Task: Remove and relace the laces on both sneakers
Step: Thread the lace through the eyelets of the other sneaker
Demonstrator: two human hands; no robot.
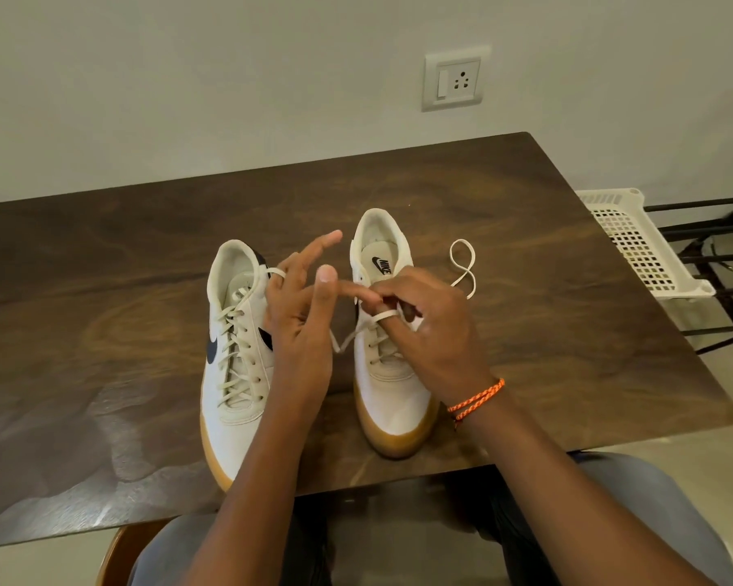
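My right hand pinched the cream lace over the right sneaker, frame centre. My left hand hovered with fingers spread.

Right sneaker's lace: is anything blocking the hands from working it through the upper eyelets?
Nothing visible: the right hand pinches the lace directly over the right sneaker, and the left hand is beside it.

dark wood table against pale wall; wall socket; white basket right.
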